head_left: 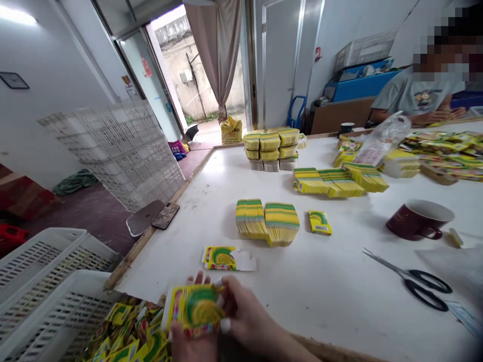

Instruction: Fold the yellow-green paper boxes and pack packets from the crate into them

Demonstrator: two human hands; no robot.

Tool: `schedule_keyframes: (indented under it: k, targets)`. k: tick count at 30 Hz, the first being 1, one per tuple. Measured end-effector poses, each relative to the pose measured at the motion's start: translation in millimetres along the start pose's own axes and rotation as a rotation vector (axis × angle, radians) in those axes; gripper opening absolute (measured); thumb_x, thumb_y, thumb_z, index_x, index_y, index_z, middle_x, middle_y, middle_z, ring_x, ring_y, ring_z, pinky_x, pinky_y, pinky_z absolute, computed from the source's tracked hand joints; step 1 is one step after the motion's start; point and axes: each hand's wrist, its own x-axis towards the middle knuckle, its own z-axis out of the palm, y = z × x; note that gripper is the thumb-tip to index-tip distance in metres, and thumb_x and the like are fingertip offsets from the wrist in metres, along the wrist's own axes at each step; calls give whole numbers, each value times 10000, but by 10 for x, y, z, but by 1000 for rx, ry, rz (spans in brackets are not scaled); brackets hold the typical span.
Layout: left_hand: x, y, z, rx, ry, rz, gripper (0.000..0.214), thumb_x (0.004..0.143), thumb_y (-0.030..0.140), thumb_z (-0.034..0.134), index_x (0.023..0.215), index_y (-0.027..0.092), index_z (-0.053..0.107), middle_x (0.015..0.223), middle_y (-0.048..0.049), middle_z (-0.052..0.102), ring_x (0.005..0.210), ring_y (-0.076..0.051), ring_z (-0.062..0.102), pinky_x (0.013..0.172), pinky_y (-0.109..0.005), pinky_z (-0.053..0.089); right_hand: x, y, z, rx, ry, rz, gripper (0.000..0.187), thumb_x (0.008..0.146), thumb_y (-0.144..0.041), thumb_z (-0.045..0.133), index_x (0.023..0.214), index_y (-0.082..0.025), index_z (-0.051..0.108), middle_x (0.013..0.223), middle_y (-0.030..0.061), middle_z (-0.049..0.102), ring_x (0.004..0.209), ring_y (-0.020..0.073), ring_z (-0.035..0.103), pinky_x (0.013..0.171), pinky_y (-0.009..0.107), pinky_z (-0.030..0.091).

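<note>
A small yellow carton point(196, 307) with a green swirl print is held between both hands at the table's near edge. My left hand point(190, 347) grips it from below, thumb on the front and fingertips showing behind its top edge. My right hand point(245, 311) pinches its right end, with white covers on some fingertips. Just beyond, a flattened carton point(224, 258) of the same print lies on the white table with its flaps out. Two bundles of flat cartons point(266, 222) stand farther back, and one small yellow packet point(320, 222) lies to their right.
White crates point(68, 311) stand at lower left, with many yellow packets point(132, 337) below the table edge. Scissors point(415, 281), a dark mug point(418, 219) and a phone point(166, 216) lie on the table. More carton stacks point(269, 148) stand behind. A person point(418, 95) sits at far right.
</note>
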Motion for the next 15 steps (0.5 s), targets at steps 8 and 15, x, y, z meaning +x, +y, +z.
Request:
schedule_keyframes:
  k: [8, 15]
  targets:
    - [-72, 60, 213, -156, 62, -23, 425, 669, 604, 648, 831, 212, 624, 689, 26, 539, 626, -125, 547, 644, -276, 546, -214, 253, 131, 293, -157, 36, 576, 509, -329, 786, 976, -240, 460, 775, -59, 434, 669, 100, 384, 594, 219, 312]
    - [-11, -70, -40, 13, -30, 28, 623, 642, 817, 547, 902, 262, 657, 731, 37, 595, 645, -120, 570, 649, -242, 543, -275, 174, 50, 119, -94, 106, 406, 562, -255, 707, 897, -205, 483, 640, -93, 386, 590, 85, 309, 525, 219, 230]
